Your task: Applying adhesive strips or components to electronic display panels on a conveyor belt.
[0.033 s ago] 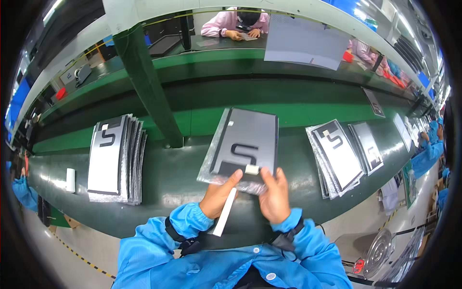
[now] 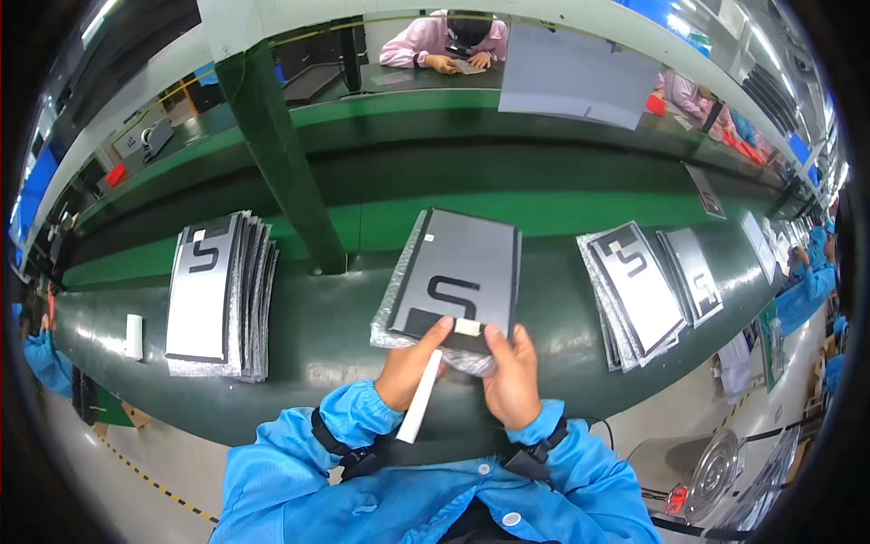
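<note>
A flat grey panel point(image 2: 456, 263) with a dark border and a black S-shaped strip is held at its near edge by both of my hands, with bubble wrap point(image 2: 390, 313) underneath. My left hand point(image 2: 410, 364) grips the near left part, thumb on top. A slim white strip point(image 2: 420, 399) also sticks out from this hand toward me. My right hand point(image 2: 512, 376) grips the near right corner, its thumb beside a small pale tab point(image 2: 468, 326). The fingers under the panel are hidden.
Similar panels in bubble wrap form a stack point(image 2: 201, 299) at left and another stack point(image 2: 639, 290) at right, with more panels point(image 2: 691, 276) beyond it. A white roll point(image 2: 134, 337) stands at far left on the green table point(image 2: 317, 363). A green post point(image 2: 281, 163) rises behind. Co-workers sit across and at right.
The panel has come slightly nearer and a little to the left. My right hand has shifted slightly left and down with it; both hands keep their grip.
</note>
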